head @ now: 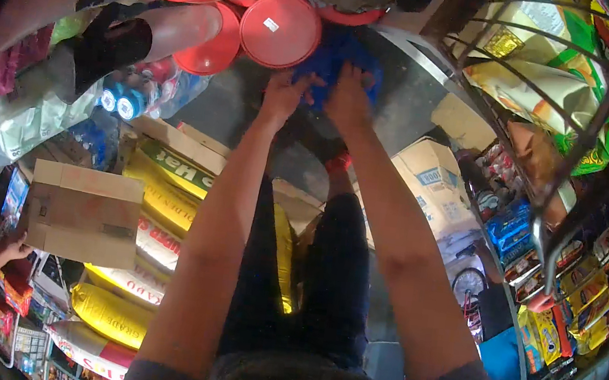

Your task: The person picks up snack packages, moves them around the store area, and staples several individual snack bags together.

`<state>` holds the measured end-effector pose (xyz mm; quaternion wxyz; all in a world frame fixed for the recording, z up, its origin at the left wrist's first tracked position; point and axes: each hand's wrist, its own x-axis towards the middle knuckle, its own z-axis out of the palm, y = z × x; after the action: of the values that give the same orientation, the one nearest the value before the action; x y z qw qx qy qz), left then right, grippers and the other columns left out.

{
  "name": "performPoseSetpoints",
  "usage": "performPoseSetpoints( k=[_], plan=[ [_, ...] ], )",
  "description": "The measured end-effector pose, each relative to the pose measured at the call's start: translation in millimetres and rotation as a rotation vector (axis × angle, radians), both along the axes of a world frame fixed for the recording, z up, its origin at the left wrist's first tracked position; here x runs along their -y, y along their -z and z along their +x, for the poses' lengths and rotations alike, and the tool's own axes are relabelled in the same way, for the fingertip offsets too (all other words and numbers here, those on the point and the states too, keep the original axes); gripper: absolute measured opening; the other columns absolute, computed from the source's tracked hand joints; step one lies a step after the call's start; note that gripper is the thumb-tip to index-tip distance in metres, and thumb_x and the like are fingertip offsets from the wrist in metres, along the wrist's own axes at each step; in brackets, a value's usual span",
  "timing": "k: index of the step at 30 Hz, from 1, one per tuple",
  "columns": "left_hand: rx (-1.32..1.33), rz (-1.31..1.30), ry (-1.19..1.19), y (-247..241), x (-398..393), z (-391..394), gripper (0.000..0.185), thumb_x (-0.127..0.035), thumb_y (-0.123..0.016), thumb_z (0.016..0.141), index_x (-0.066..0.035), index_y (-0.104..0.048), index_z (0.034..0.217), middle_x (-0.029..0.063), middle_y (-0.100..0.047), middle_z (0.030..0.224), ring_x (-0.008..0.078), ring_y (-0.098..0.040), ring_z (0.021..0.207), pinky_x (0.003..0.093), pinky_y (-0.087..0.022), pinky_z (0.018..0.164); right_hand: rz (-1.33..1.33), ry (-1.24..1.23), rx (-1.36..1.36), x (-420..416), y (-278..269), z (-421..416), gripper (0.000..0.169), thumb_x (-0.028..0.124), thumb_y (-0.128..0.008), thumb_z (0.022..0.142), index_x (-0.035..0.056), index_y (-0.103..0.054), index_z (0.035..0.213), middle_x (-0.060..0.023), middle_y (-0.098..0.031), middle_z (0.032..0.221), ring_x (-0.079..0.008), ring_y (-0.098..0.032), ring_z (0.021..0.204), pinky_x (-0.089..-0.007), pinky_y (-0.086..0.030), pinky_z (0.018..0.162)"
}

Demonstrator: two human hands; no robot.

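Both my hands reach down to a crumpled blue bag or cloth on the dark floor. My right hand is on its near side, with the fingers bent and gripping it. At its left edge, my left hand has its fingers stretched toward the blue material. Whether those fingers pinch it cannot be made out. Just beyond my left hand stands a tub with a round red lid, which bears a small white sticker. Another red lid lies beside it, partly covered by a clear container.
Stacked yellow sacks lie to the left. Above them, a person's hand is beside a cardboard box. Bottles with blue caps stand farther up. To the right are a cardboard carton and a wire rack of snack packs.
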<state>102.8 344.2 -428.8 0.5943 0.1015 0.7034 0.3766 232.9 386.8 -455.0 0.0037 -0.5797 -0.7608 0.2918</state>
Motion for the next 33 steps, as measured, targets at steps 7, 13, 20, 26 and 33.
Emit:
performPoseSetpoints(
  k=[7, 13, 20, 26, 33],
  plan=[
    [-0.176, 0.206, 0.351, 34, 2, 14, 0.022, -0.016, -0.063, 0.077, 0.002, -0.062, 0.09, 0.0136, -0.064, 0.079, 0.0233, -0.063, 0.072, 0.0375, -0.05, 0.066, -0.222, 0.014, -0.112, 16, -56, 64, 0.03, 0.009, -0.061, 0.071, 0.0008, -0.055, 0.099, -0.0207, -0.055, 0.103, -0.0379, -0.057, 0.089, -0.0421, -0.047, 0.076],
    [-0.582, 0.087, 0.69, 64, 6, 46, 0.033, -0.02, -0.065, 0.07, -0.002, -0.06, 0.098, 0.0204, -0.062, 0.092, 0.0374, -0.059, 0.088, 0.0428, -0.048, 0.077, -0.258, -0.018, -0.222, 37, -73, 88, 0.035, 0.006, -0.06, 0.072, 0.0012, -0.055, 0.106, -0.0214, -0.056, 0.102, -0.0386, -0.056, 0.092, -0.0401, -0.047, 0.078],
    [-0.51, 0.243, 0.432, 56, 17, 80, 0.044, -0.023, -0.067, 0.07, 0.002, -0.056, 0.104, 0.0231, -0.06, 0.099, 0.0334, -0.059, 0.093, 0.0409, -0.047, 0.079, -0.29, -0.103, -0.201, 24, -83, 85, 0.04, 0.005, -0.06, 0.072, 0.0071, -0.055, 0.111, -0.0169, -0.056, 0.106, -0.0357, -0.057, 0.09, -0.0385, -0.047, 0.075],
    [-0.301, -0.146, -0.288, 81, -13, 85, 0.042, -0.014, -0.071, 0.068, 0.0, -0.057, 0.105, 0.0131, -0.062, 0.097, 0.0232, -0.06, 0.085, 0.0346, -0.047, 0.077, -0.326, -0.165, -0.228, 27, -84, 70, 0.042, 0.006, -0.061, 0.072, 0.0107, -0.054, 0.113, -0.0153, -0.057, 0.103, -0.0327, -0.058, 0.085, -0.0368, -0.048, 0.073],
    [-0.371, 0.454, 0.362, 37, -9, 55, 0.043, -0.009, -0.071, 0.069, -0.001, -0.055, 0.108, 0.0103, -0.06, 0.102, 0.0181, -0.059, 0.085, 0.0331, -0.047, 0.073, -0.224, -0.123, -0.291, 14, -79, 97, 0.044, 0.003, -0.061, 0.071, 0.0108, -0.054, 0.114, -0.0157, -0.058, 0.099, -0.0312, -0.058, 0.079, -0.0378, -0.048, 0.068]
  ],
)
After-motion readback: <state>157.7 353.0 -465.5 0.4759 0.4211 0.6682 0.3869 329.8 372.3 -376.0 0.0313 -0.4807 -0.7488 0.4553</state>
